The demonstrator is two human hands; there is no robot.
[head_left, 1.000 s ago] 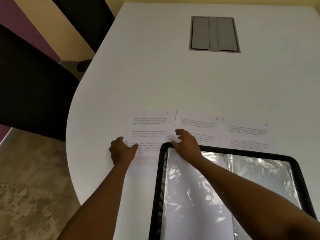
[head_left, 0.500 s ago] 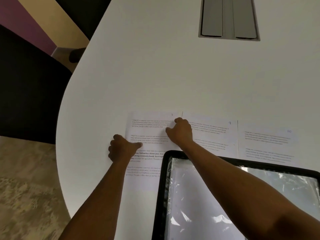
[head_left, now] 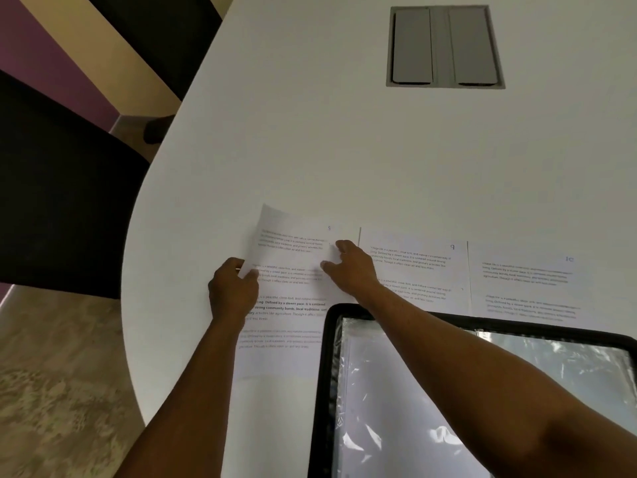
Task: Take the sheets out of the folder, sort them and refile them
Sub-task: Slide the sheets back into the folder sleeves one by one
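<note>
Holding the top sheet [head_left: 293, 243] of the leftmost pile, both hands work at the near left part of the white tabletop [head_left: 344, 150]. The left hand [head_left: 232, 291] pinches the sheet's left edge between thumb and curled fingers; the edge is raised off the pile and the far left corner stands tilted up. The right hand [head_left: 351, 267] pinches the sheet's right side, thumb and forefinger closed on the paper. A handwritten mark sits near the sheet's upper right corner; the digit is too blurred to read.

Under it lies another printed sheet [head_left: 282, 326], flat, its right edge just beside the folder. Two more printed sheets lie flat in a row to the right: the middle sheet [head_left: 413, 263], marked 9, and the right sheet [head_left: 524, 281], marked 10. Their near edges are covered by the folder.

The folder [head_left: 320, 374], black-rimmed, lies open at the near right, with glossy clear sleeves [head_left: 396, 408] facing up. The right forearm crosses its far left corner.

A grey hatch [head_left: 444, 46] is set flush in the tabletop, well apart on the far side. A black chair [head_left: 62, 201] stands to the left of the tabletop.
</note>
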